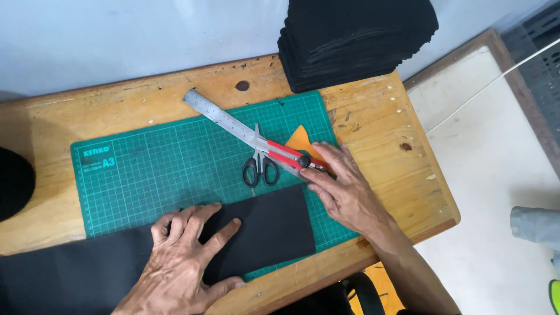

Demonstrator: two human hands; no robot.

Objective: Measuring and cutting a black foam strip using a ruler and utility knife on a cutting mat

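Fabric strip [256,230], black, lying across the green cutting mat [151,175], pinned flat by the open left hand [186,256]. Right hand [341,186] closes on the red cutter [289,156] beside ruler [224,119] and scissors [259,166]; firm pressure would prevent slippage. Wooden surface [373,111], pale wall and floor.

Green gridded mat [175,169] mid-frame; black cloth [256,233] lower left; red knife [289,156], black-handled scissors [260,169], steel ruler [224,119], orange card [302,140]; black stack [356,41] up top.
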